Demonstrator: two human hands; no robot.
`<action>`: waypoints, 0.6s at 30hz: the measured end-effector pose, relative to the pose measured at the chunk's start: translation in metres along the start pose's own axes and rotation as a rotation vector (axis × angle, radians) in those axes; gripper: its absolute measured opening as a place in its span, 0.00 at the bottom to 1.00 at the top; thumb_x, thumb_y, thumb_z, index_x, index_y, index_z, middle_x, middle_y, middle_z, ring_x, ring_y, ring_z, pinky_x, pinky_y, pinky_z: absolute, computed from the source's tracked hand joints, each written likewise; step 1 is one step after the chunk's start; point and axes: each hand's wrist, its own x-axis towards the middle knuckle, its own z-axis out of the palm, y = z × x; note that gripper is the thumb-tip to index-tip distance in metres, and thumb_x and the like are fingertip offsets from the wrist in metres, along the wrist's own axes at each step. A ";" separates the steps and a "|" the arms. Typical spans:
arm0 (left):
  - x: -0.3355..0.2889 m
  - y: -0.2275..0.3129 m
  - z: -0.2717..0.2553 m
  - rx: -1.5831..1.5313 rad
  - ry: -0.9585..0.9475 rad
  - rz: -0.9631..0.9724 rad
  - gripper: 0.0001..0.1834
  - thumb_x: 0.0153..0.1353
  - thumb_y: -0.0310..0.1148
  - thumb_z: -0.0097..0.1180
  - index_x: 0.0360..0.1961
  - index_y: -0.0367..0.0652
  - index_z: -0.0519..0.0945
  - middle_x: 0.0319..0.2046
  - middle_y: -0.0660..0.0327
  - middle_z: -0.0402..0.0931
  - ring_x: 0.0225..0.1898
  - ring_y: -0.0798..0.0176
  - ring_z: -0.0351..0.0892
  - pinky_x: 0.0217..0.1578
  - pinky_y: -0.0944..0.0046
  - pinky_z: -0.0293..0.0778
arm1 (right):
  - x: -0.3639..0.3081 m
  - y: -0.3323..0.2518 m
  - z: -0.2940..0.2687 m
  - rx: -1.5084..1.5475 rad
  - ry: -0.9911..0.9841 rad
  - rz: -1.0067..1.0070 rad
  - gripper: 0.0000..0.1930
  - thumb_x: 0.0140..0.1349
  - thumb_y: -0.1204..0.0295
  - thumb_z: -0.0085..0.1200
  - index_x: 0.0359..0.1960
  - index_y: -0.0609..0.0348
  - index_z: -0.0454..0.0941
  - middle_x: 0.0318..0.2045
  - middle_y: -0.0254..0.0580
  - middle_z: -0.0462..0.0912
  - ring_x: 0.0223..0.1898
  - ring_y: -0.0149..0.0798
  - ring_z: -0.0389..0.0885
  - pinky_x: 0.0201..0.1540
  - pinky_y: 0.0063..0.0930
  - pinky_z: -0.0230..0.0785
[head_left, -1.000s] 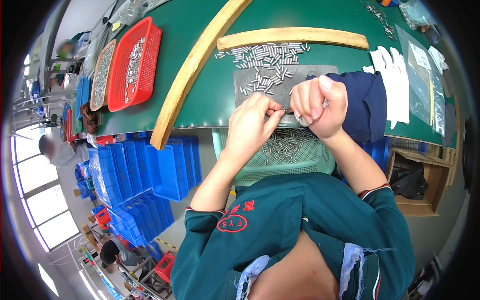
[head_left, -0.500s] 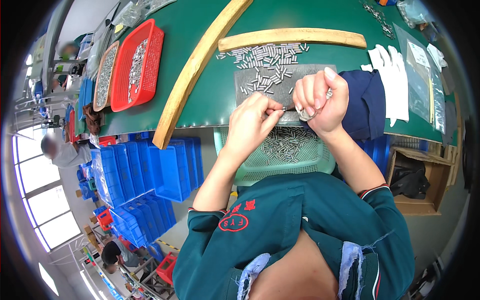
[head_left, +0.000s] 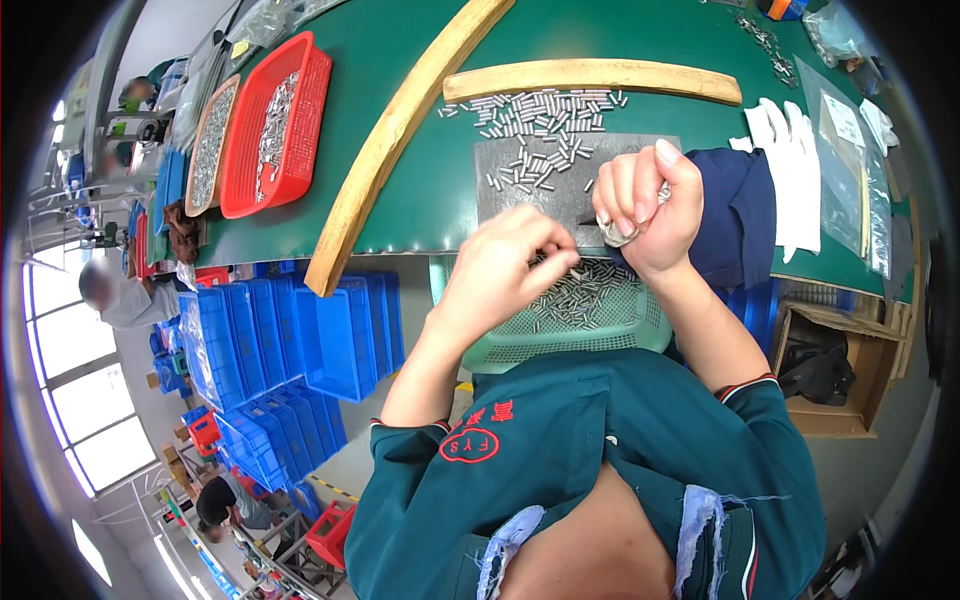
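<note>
My left hand [head_left: 508,265] is over the far left part of a green basket [head_left: 480,350] of small metal pins [head_left: 575,295]. Its fingers are curled, with a gap between thumb and forefinger and no pin visible there. Near the front edge of a grey metal plate [head_left: 500,205], my right hand [head_left: 652,205] is closed around a tool with a pale wrapped handle [head_left: 617,235]. A dark narrow part of it seems to point left; most of the tool is hidden by the fingers. Loose metal pins [head_left: 540,160] lie on the plate and in a pile beyond it.
Two wooden strips [head_left: 590,75] bound the pin pile on the green table [head_left: 400,210]. At left stands a red basket [head_left: 318,120] with metal parts. A navy cloth [head_left: 735,210] and white gloves [head_left: 790,170] lie right. Blue crates [head_left: 335,345] stand below left; a cardboard box [head_left: 840,410] right.
My left hand has moved from the plate's edge toward me, over the basket. Its pinch has opened, and the small pin seen there is gone from the fingertips. My right hand keeps its grip.
</note>
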 end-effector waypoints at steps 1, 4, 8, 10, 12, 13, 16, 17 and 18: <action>0.001 -0.001 -0.002 -0.008 0.034 -0.021 0.05 0.49 0.31 0.59 0.27 0.43 0.76 0.23 0.61 0.71 0.30 0.58 0.73 0.32 0.59 0.69 | 0.001 0.000 0.000 0.000 -0.008 -0.004 0.25 0.63 0.65 0.32 0.06 0.55 0.56 0.04 0.36 0.58 0.07 0.29 0.55 0.14 0.24 0.55; 0.012 -0.009 0.004 0.290 0.232 -0.082 0.07 0.49 0.33 0.60 0.28 0.44 0.76 0.27 0.60 0.70 0.33 0.57 0.73 0.34 0.59 0.68 | 0.000 0.001 0.000 0.005 -0.014 -0.006 0.25 0.63 0.65 0.32 0.06 0.54 0.56 0.04 0.36 0.58 0.07 0.29 0.56 0.14 0.24 0.55; 0.020 -0.013 0.009 0.422 0.265 -0.094 0.07 0.49 0.32 0.59 0.28 0.43 0.76 0.27 0.60 0.69 0.34 0.57 0.72 0.34 0.59 0.69 | -0.001 0.000 0.000 0.009 -0.009 -0.003 0.25 0.63 0.65 0.32 0.06 0.54 0.56 0.04 0.37 0.58 0.07 0.29 0.56 0.14 0.24 0.55; 0.019 -0.013 0.009 0.407 0.245 -0.085 0.07 0.49 0.32 0.59 0.28 0.43 0.76 0.27 0.60 0.69 0.33 0.57 0.73 0.34 0.59 0.69 | -0.001 0.000 0.000 0.009 -0.006 -0.007 0.25 0.63 0.65 0.32 0.06 0.54 0.56 0.04 0.37 0.59 0.07 0.29 0.56 0.14 0.24 0.55; 0.016 -0.011 0.009 0.391 0.223 -0.075 0.06 0.50 0.31 0.59 0.28 0.43 0.76 0.26 0.60 0.69 0.33 0.58 0.73 0.34 0.59 0.69 | -0.001 0.001 0.000 0.009 -0.001 -0.011 0.25 0.63 0.66 0.32 0.05 0.54 0.56 0.03 0.37 0.59 0.07 0.29 0.55 0.14 0.24 0.55; 0.014 -0.008 0.010 0.301 0.182 -0.070 0.06 0.50 0.30 0.58 0.28 0.43 0.76 0.26 0.61 0.70 0.32 0.58 0.73 0.33 0.60 0.69 | -0.001 0.001 -0.001 0.012 -0.006 -0.015 0.25 0.63 0.66 0.32 0.05 0.55 0.57 0.03 0.37 0.59 0.07 0.29 0.56 0.14 0.24 0.55; 0.007 -0.003 0.013 0.166 0.129 -0.075 0.05 0.49 0.29 0.58 0.29 0.43 0.77 0.26 0.62 0.70 0.31 0.59 0.73 0.33 0.60 0.69 | -0.001 0.001 -0.001 0.019 -0.017 -0.013 0.25 0.63 0.66 0.32 0.05 0.55 0.57 0.03 0.37 0.59 0.06 0.29 0.56 0.14 0.24 0.55; 0.006 -0.002 0.015 0.124 0.121 -0.089 0.05 0.49 0.28 0.58 0.29 0.43 0.77 0.25 0.62 0.70 0.31 0.59 0.73 0.33 0.61 0.70 | -0.001 0.001 0.000 0.024 -0.027 -0.006 0.25 0.63 0.66 0.32 0.05 0.55 0.57 0.03 0.37 0.59 0.06 0.29 0.56 0.13 0.24 0.55; 0.005 -0.002 0.017 0.098 0.137 -0.112 0.05 0.49 0.28 0.59 0.29 0.43 0.77 0.25 0.61 0.71 0.30 0.59 0.74 0.33 0.61 0.70 | -0.001 0.001 0.000 0.029 -0.022 -0.009 0.25 0.63 0.66 0.32 0.05 0.55 0.57 0.03 0.36 0.59 0.06 0.29 0.56 0.13 0.24 0.54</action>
